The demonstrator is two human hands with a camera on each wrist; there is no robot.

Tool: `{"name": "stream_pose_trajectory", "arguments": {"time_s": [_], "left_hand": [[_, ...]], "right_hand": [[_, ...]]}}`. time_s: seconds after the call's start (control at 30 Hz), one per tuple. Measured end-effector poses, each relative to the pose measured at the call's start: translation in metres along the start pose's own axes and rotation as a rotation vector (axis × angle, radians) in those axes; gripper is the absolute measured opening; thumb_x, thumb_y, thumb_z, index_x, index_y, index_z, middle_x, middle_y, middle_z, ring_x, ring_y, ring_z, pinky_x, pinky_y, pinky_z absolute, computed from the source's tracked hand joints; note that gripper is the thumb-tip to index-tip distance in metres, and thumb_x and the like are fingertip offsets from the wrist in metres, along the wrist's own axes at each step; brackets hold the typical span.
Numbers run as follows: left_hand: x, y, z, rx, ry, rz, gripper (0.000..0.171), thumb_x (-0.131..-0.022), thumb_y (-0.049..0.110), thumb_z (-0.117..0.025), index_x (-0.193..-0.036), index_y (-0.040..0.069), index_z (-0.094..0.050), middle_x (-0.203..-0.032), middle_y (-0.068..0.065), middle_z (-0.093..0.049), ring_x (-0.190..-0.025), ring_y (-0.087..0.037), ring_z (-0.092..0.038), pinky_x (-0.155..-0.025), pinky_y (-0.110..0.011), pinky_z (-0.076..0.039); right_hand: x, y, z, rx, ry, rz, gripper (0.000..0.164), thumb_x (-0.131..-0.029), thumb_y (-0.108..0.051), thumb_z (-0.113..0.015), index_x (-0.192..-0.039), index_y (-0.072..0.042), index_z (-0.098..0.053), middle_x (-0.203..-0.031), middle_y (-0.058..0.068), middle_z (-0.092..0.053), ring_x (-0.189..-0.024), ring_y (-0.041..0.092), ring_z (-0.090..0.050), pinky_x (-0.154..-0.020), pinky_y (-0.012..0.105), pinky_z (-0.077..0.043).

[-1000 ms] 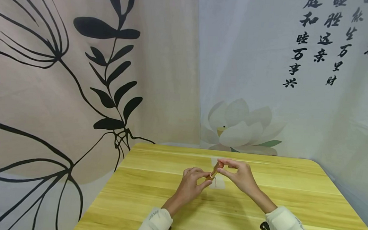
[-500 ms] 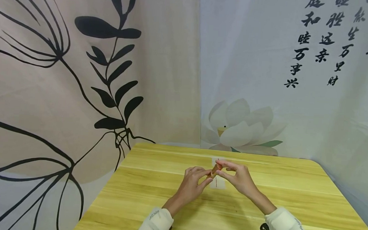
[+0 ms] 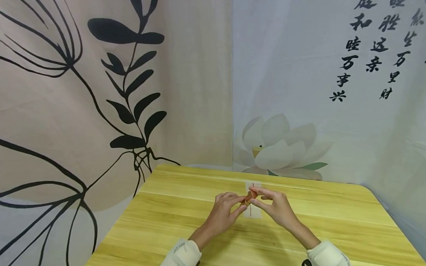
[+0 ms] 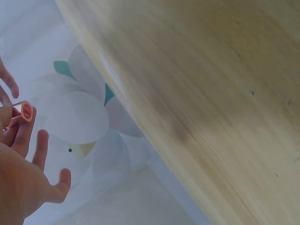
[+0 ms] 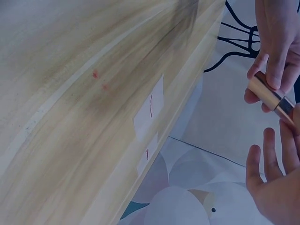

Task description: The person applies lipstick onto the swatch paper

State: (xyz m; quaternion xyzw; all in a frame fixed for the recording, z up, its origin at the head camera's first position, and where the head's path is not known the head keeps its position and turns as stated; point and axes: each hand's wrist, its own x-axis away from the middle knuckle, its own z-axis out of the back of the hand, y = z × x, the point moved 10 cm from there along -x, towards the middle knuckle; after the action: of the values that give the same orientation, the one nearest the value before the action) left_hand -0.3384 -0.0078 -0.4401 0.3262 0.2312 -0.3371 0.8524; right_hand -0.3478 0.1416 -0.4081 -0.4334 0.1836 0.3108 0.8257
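Note:
A rose-gold lipstick tube (image 3: pixel 251 196) is between both hands above the table, tilted in the head view. My left hand (image 3: pixel 223 213) pinches its lower-left end between thumb and fingers. At its other end, my right hand (image 3: pixel 278 208) pinches with thumb and index finger, the other fingers spread. The right wrist view shows the shiny lipstick tube (image 5: pixel 265 93) lengthwise, a dark band dividing its two parts; fingertips cover the lower part. In the left wrist view, the lipstick tube's round end (image 4: pixel 27 111) shows a red disc.
Beneath the hands, two pale paper slips (image 5: pixel 149 110) bearing thin red strokes lie on the wooden table (image 3: pixel 179 227). Small red smudges (image 5: pixel 95 74) mark the wood. A printed curtain (image 3: pixel 193 88) hangs behind the table's far edge.
The lipstick's two parts have come closer together, so the piece looks shorter. The right hand has shifted slightly left towards the left hand; both keep their hold.

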Motion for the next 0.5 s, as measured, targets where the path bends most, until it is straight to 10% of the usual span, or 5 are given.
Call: {"name": "stream_pose_trajectory", "arguments": {"time_s": [0.5], "left_hand": [[0.007,-0.004,-0.003,0.001,-0.029,0.006,0.034,-0.104,0.029,-0.064,-0.133,0.012,-0.071,-0.116,0.004,-0.075,-0.117,-0.016,-0.063,-0.106,-0.058,-0.039]], "right_hand": [[0.004,-0.005,-0.016,-0.082,-0.108,0.078,0.046,-0.096,0.0,-0.071,-0.141,-0.006,-0.064,-0.132,0.009,-0.071,-0.116,0.028,-0.069,-0.086,0.047,-0.06]]}}
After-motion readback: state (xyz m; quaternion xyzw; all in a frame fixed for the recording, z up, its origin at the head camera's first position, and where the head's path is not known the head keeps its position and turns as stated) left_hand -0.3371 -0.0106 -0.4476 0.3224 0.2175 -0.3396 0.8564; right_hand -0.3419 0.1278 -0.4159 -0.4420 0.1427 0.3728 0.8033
